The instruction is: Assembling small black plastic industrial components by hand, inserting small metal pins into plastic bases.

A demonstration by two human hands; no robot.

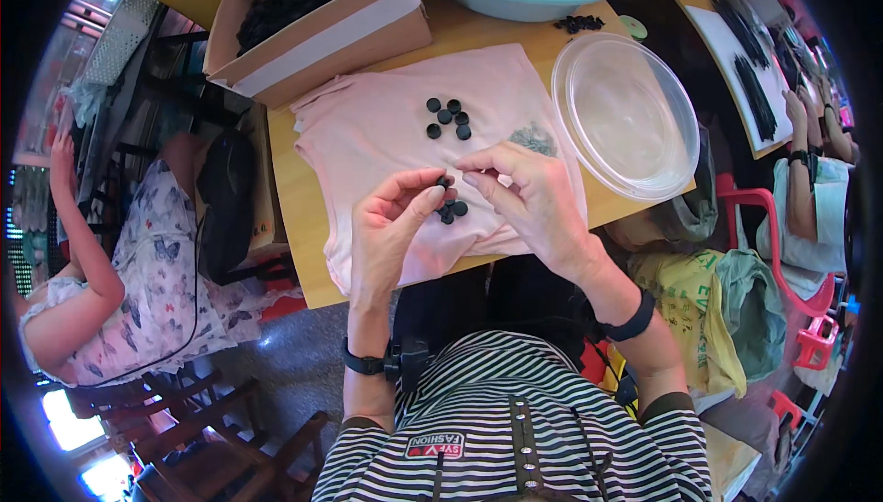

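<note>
In what seems a fitting step, the left hand (391, 214) pinches a small black piece (442, 183) over the pale pink cloth (372, 120), the right hand (531, 186) has fingertips nearly together, contents impossible to tell, and the next move probably calls for precise alignment.

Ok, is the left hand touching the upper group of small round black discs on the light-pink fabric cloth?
Apart. The head view shows bare light-pink fabric cloth between the left hand and those small round black discs.
</note>
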